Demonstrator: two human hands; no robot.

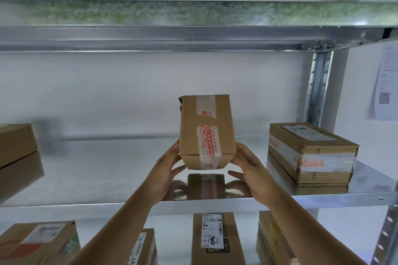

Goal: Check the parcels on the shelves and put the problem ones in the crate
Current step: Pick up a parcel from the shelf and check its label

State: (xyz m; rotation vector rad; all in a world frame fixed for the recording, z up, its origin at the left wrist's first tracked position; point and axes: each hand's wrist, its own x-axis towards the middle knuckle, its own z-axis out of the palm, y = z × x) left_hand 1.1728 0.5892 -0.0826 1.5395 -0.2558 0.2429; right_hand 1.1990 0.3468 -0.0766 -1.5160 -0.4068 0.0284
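Both hands, left hand [167, 170] and right hand [251, 170], grip the taped parcel [206, 131] between them, seemingly just above the metal shelf [107, 178]; another parcel [310, 153] sits nearby right.

Arms: we see two forearms, bare from the lower frame edge to the wrists, with no sleeve showing.
Left hand [167, 170]: bare, ungloved; we find no ring, and no watch or band at the wrist.
Right hand [251, 171]: bare, ungloved; we find no ring or wrist strap.
Nails: too small to tell.
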